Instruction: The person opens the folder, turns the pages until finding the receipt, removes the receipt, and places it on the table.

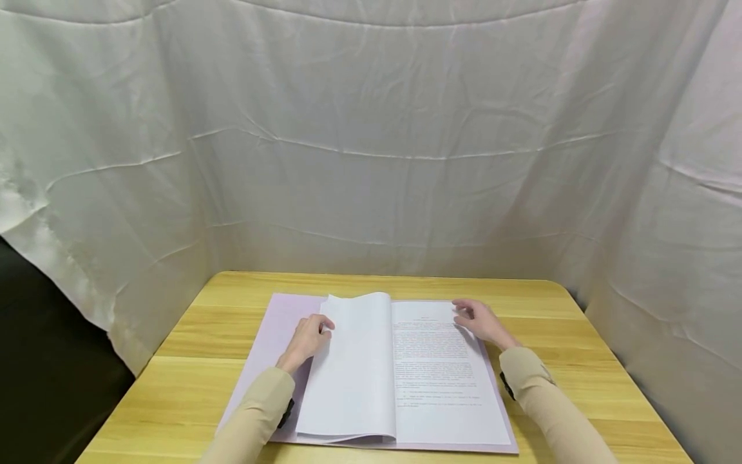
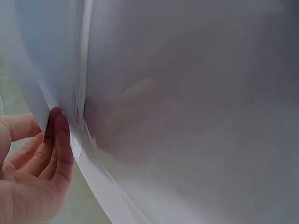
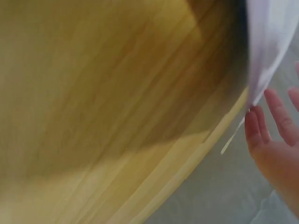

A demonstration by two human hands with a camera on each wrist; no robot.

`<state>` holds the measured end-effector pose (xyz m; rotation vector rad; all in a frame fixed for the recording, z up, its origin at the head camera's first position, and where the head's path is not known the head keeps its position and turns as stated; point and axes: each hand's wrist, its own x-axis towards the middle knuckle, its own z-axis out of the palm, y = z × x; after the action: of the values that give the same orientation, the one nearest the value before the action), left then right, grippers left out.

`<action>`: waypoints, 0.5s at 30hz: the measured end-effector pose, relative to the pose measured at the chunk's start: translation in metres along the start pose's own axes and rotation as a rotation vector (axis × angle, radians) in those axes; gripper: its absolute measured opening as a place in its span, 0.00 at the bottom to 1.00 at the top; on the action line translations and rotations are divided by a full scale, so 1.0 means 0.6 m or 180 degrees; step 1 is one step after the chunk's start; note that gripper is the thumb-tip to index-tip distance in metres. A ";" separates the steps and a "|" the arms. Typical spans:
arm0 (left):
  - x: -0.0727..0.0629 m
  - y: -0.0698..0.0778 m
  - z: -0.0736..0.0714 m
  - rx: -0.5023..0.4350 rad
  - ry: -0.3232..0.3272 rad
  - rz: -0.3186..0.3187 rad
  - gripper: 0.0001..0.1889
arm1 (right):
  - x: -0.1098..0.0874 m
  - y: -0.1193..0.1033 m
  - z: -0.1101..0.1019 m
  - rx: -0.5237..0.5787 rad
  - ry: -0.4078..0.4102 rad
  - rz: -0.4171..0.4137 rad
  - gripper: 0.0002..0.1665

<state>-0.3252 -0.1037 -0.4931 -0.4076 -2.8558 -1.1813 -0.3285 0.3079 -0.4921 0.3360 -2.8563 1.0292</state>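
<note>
A lilac folder point(image 1: 288, 316) lies spread on the table, with printed sheets inside. A printed page point(image 1: 435, 367) faces up on the right half, and turned sheets point(image 1: 350, 374), blank on the visible side, curve over to the left. My left hand point(image 1: 307, 336) pinches the left edge of the turned sheets; in the left wrist view, a paper edge point(image 2: 39, 100) runs between thumb and fingers. My right hand point(image 1: 481, 322) is at the upper right corner of the printed page, its fingers loosely bent. In the right wrist view, the fingertips point(image 3: 254, 114) are against the folder's edge.
The wooden table point(image 1: 197, 341) extends around the folder on all sides. Pale curtains point(image 1: 377, 148) hang behind it and at both sides. A dark area point(image 1: 46, 361) shows below the curtain at lower left.
</note>
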 end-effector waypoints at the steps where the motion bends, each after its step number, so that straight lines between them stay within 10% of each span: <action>1: 0.000 -0.001 0.002 0.0057 0.0005 0.0024 0.12 | 0.001 0.001 0.000 -0.0070 0.0025 0.0018 0.28; 15: -0.002 0.001 0.011 0.0273 -0.0187 -0.0119 0.14 | 0.023 0.016 -0.002 -0.0517 0.0071 0.0085 0.33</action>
<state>-0.3233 -0.0989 -0.4972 -0.3938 -2.9641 -1.0649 -0.3440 0.3136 -0.4948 0.2722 -2.9067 0.7926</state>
